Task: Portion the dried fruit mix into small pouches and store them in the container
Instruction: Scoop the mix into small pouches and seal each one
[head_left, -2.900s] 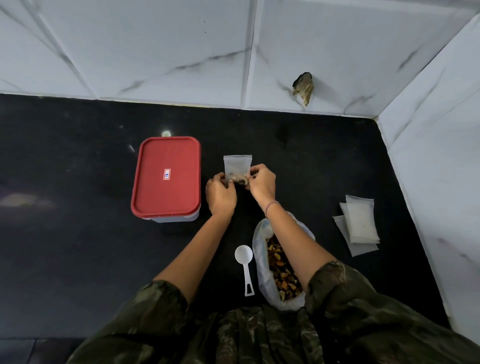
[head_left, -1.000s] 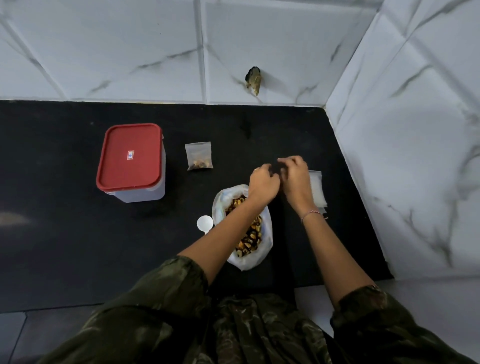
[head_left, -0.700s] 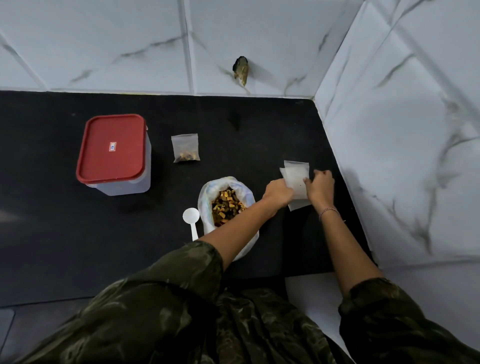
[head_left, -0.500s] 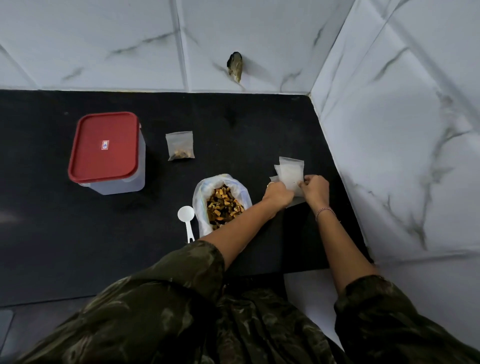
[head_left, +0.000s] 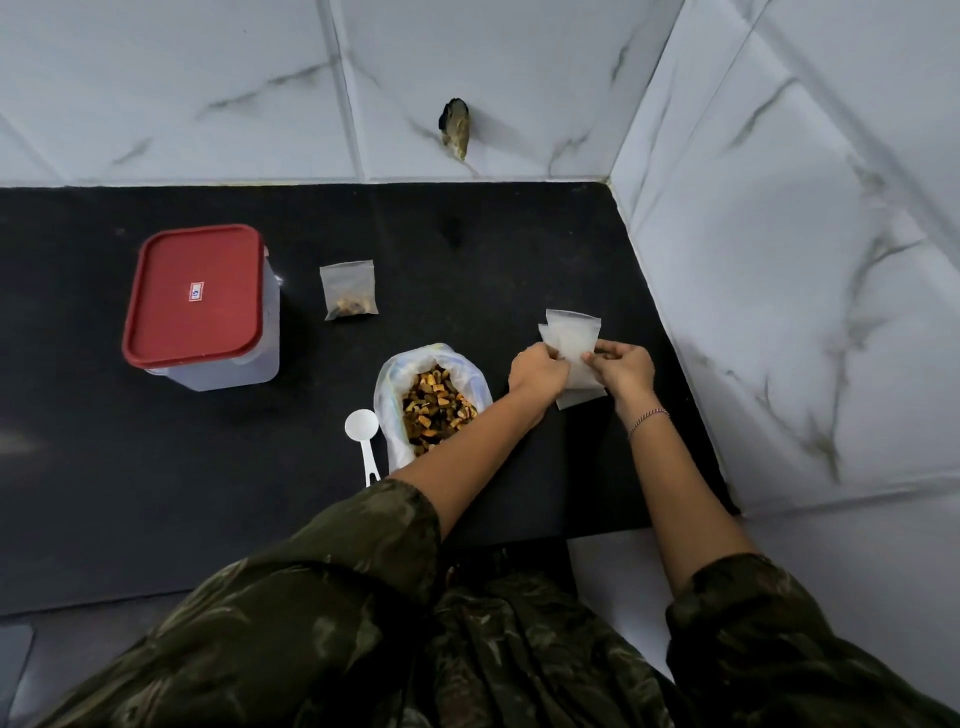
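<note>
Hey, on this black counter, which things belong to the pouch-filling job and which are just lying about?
Part of the job:
red-lidded clear plastic container
small clear filled pouch
open white plastic bag of dried fruit mix
white plastic scoop
empty clear plastic pouches, pinched by left hand and right hand

Just there:
dark brownish lump on the marble wall
thin wrist bracelet

Red-lidded container (head_left: 195, 296) sits closed at left, one filled pouch (head_left: 349, 290) flat beside it, open bag of dried fruit mix (head_left: 434, 410) nearer me, empty clear pouches (head_left: 571, 343) pinched between my left hand (head_left: 537, 371) and right hand (head_left: 621, 369)
</note>
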